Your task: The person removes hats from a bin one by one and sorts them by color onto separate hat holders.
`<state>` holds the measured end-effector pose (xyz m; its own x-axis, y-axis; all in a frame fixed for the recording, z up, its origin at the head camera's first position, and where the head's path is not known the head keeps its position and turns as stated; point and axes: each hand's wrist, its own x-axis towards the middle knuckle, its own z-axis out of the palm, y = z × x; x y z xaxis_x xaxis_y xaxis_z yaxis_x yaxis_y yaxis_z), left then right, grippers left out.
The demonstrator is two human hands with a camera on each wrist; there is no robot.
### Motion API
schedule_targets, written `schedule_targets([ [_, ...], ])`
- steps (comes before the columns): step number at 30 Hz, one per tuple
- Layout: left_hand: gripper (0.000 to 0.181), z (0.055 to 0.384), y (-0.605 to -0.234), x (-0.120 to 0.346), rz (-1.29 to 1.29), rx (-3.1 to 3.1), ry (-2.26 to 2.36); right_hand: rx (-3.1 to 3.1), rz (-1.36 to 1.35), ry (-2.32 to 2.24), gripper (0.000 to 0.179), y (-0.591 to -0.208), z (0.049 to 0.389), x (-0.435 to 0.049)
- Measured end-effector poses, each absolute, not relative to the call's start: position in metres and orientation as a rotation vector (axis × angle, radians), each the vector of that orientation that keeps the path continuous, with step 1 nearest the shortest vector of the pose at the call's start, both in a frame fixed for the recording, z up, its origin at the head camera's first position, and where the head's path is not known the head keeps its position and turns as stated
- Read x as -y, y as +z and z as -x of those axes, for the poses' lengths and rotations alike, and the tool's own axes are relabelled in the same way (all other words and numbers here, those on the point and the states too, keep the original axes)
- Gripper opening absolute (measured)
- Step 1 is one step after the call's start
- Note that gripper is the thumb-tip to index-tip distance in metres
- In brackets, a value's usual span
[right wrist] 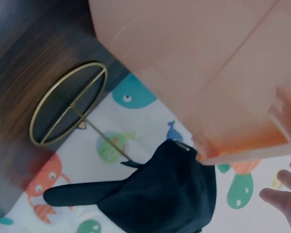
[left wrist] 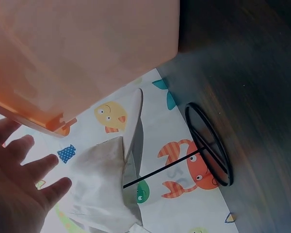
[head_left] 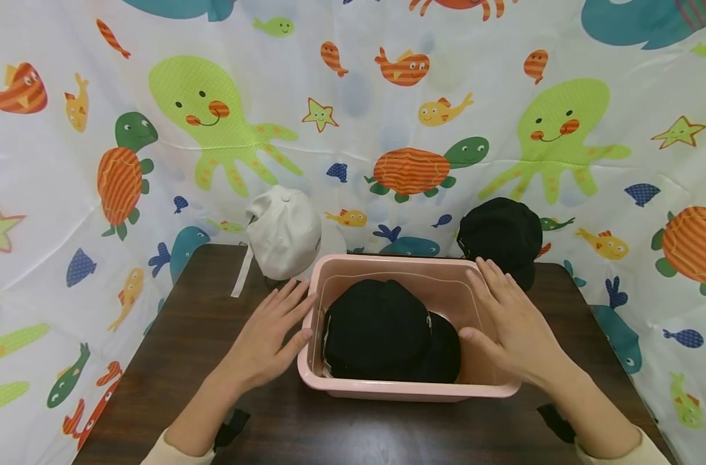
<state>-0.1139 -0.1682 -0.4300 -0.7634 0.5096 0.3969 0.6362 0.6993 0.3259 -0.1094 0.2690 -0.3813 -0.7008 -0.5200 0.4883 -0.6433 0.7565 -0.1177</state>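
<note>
A pink plastic bin (head_left: 411, 389) stands on the table with a black cap (head_left: 376, 329) lying inside it, brim toward the right. My left hand (head_left: 271, 342) is at the bin's left rim, fingers straight and spread, thumb beside the near part of that side. Over the right rim, my right hand (head_left: 515, 329) has its fingers extended and its thumb above the bin's inside. Neither hand grips anything. In the left wrist view, the fingers (left wrist: 41, 167) are apart, close to the rim; the right wrist view shows only part of the right hand (right wrist: 288, 194).
Behind the bin at left, a white cap (head_left: 285, 232) hangs on a black wire stand (left wrist: 208, 145). Another black cap (head_left: 500, 236) sits on a gold wire stand (right wrist: 70, 104) at back right. The dark wooden table (head_left: 213, 342) meets a sea-animal curtain (head_left: 353, 84).
</note>
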Motion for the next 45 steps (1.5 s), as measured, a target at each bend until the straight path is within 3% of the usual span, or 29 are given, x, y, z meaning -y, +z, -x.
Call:
schedule_targets([
  [45,0.054,0.114,-0.439,0.168,0.917,2.576,-0.758,2.695,-1.114,0.497,0.1,-0.383,0.129,-0.216],
])
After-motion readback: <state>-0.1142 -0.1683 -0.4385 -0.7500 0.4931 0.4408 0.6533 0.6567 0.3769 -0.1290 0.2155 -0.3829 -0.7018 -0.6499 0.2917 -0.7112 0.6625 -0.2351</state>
